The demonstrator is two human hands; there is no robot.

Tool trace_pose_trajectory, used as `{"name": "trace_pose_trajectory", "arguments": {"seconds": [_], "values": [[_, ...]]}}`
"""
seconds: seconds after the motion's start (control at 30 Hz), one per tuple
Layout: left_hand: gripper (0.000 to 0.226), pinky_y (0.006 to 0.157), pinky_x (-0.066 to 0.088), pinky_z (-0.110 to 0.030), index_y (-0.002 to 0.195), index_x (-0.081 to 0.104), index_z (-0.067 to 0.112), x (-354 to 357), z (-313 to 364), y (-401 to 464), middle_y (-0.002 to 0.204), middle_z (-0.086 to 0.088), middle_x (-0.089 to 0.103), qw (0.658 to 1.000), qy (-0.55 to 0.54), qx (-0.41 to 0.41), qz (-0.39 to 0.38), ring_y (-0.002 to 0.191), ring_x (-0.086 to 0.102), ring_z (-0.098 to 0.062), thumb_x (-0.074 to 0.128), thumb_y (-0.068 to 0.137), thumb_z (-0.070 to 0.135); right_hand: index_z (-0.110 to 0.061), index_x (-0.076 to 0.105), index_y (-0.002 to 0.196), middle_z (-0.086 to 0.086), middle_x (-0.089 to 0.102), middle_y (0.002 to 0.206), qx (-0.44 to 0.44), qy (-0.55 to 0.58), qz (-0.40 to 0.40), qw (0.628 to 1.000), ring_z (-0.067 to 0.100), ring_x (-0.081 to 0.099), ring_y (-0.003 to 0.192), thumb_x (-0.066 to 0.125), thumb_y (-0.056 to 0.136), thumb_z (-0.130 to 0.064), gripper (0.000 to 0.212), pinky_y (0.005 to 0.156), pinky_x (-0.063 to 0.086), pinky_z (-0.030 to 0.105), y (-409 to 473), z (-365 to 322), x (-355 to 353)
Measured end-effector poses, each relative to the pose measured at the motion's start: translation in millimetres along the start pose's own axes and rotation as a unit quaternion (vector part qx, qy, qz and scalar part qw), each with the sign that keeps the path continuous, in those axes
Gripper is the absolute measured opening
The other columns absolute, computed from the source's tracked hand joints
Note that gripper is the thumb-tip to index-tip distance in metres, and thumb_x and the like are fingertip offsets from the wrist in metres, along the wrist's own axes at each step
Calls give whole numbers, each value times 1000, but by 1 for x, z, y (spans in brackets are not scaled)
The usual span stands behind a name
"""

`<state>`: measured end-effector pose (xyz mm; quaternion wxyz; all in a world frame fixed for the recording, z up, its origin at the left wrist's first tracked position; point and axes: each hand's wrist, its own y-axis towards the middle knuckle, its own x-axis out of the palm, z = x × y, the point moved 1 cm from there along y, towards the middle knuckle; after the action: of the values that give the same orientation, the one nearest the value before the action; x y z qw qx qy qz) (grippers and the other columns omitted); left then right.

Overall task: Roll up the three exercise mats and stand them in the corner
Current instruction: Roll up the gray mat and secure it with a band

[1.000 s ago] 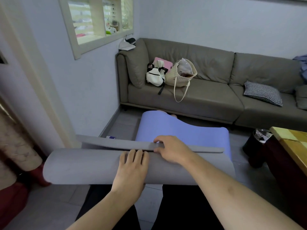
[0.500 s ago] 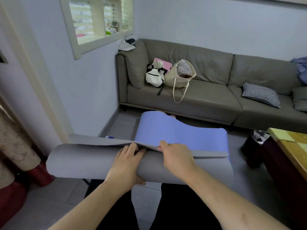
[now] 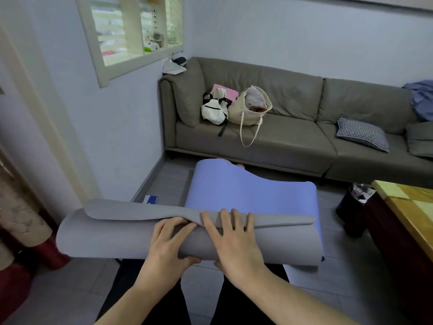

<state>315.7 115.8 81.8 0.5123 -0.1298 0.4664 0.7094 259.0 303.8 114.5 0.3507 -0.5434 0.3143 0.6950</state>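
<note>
A grey exercise mat (image 3: pixel 105 238) lies rolled into a thick tube across my lap, its loose end flap (image 3: pixel 131 211) lifting off the top. My left hand (image 3: pixel 168 247) grips the roll near its middle, fingers tucked under the flap and thumb below. My right hand (image 3: pixel 234 240) wraps over the roll beside it, fingers spread on the flap, thumb under the tube. Behind the roll a blue-purple mat (image 3: pixel 246 188) lies spread on the floor, bulging upward at its far end. A third mat is not visible.
A grey sofa (image 3: pixel 293 146) with a white bag (image 3: pixel 214 109), a tote bag (image 3: pixel 248 109) and a checked cushion (image 3: pixel 362 133) runs along the far wall. A wooden table (image 3: pixel 410 207) and a black bin (image 3: pixel 353 205) stand at right. A red-based object (image 3: pixel 46 252) sits left.
Both hands have shifted from lying flat on top of the roll to wrapping around it, and the grey tube has turned and tightened, with the flap brought over the top.
</note>
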Motion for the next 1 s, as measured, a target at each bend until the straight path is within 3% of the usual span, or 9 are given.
{"name": "trace_pose_trajectory", "arguments": {"seconds": [0.13, 0.2, 0.33, 0.47, 0.6, 0.67, 0.8, 0.9, 1.0], "values": [[87, 104, 42, -38, 126, 60, 21, 2, 7, -8, 133, 14, 47, 999, 8, -40, 31, 127, 39, -6, 105, 51, 23, -23, 30, 162, 23, 47, 148, -12, 21, 26, 999, 52, 50, 133, 99, 57, -45, 128, 106, 36, 79, 0, 2, 6], [79, 97, 41, -39, 120, 59, 22, 2, 9, -10, 125, 8, 52, 997, 31, -48, 48, 115, 47, -16, 103, 55, 27, -24, 29, 162, 14, 44, 150, -16, 36, 37, 999, 47, 50, 133, 96, 60, -45, 124, 106, 36, 77, 2, 12, 3], [62, 80, 48, -28, 104, 58, 36, -8, 1, -9, 101, 22, 60, 990, -81, -111, 38, 89, 57, -7, 101, 59, 33, -33, 19, 162, -3, 35, 157, 51, 126, 67, 988, 34, 42, 138, 84, 74, -55, 112, 112, 26, 66, 20, 45, -14], [105, 84, 57, -38, 116, 69, 22, -38, -16, 38, 107, -1, 77, 862, -393, -316, 48, 92, 76, -16, 101, 25, 63, -46, 16, 164, -22, 30, 164, 93, 311, 99, 941, 13, 33, 147, 87, 68, -61, 121, 121, 25, 54, 45, 78, -46], [113, 102, 54, -48, 133, 64, 14, -93, -1, 121, 129, -7, 74, 859, -462, -215, 51, 122, 69, -27, 101, 39, 64, -63, 21, 156, -41, 33, 155, 48, 414, 121, 901, -3, 36, 142, 92, 65, -61, 115, 115, 41, 32, 60, 90, -92], [114, 100, 58, -43, 136, 63, 10, -124, 12, 159, 131, -9, 73, 843, -513, -159, 41, 123, 68, -29, 102, 42, 62, -73, 27, 146, -47, 40, 145, 19, 457, 119, 881, -14, 41, 134, 96, 63, -53, 110, 105, 43, 18, 70, 91, -109], [81, 92, 60, -37, 124, 77, 26, -174, 36, 212, 128, -3, 74, 812, -579, -73, 4, 119, 70, -23, 96, 56, 64, -73, 36, 142, -39, 52, 140, -1, 543, 68, 837, -11, 51, 129, 101, 61, -39, 109, 103, 50, 26, 90, 88, -110], [77, 86, 62, -37, 116, 79, 27, -182, 46, 231, 119, -7, 77, 859, -507, -75, 3, 112, 73, -27, 99, 50, 60, -66, 39, 148, -36, 59, 136, 7, 577, 28, 816, -8, 55, 128, 101, 63, -24, 113, 101, 54, 25, 100, 88, -93], [76, 90, 62, -41, 129, 69, 13, -172, 50, 237, 124, -14, 74, 889, -451, -71, -28, 116, 71, -33, 96, 61, 35, -60, 40, 152, -31, 65, 133, 26, 574, -4, 818, -8, 56, 128, 96, 62, -12, 116, 105, 53, 26, 103, 85, -79]]}}
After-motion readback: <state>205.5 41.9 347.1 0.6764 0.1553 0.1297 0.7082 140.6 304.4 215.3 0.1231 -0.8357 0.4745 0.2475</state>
